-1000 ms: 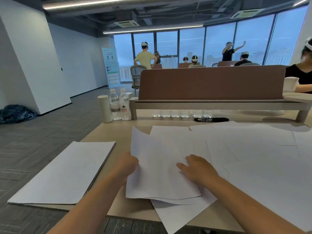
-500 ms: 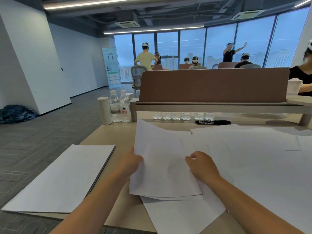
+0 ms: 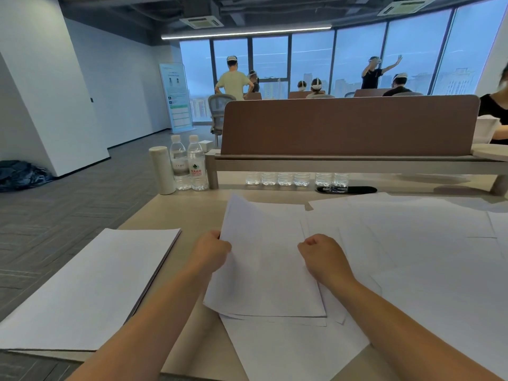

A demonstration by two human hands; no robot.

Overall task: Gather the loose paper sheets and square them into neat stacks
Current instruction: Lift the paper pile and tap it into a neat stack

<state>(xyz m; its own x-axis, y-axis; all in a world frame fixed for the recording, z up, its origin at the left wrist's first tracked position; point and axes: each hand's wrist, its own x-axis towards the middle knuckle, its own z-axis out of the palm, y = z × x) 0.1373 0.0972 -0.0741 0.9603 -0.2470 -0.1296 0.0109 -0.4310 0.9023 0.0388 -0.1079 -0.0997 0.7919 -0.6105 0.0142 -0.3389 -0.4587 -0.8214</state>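
A small bundle of white sheets [image 3: 264, 265] is tilted up off the desk in front of me. My left hand [image 3: 213, 250] grips its left edge, fingers curled round the paper. My right hand [image 3: 321, 255] holds the bundle's right side with fingers curled under; whether they pinch the sheets is partly hidden. More loose sheets [image 3: 412, 243] lie overlapping across the right half of the desk, and one sheet [image 3: 291, 350] lies under the bundle near the front edge. A squared stack [image 3: 90, 287] rests at the left end of the desk.
A white flask [image 3: 162, 170] and two water bottles [image 3: 189, 163] stand at the back left. Several more bottles [image 3: 294, 178] line up under the brown divider shelf [image 3: 349, 127]. The desk's left edge [image 3: 134, 215] drops to grey floor. People stand and sit beyond.
The bundle's far end has lifted off the desk and both hands have closed on its sides, the right fingers curling from flat to tucked.
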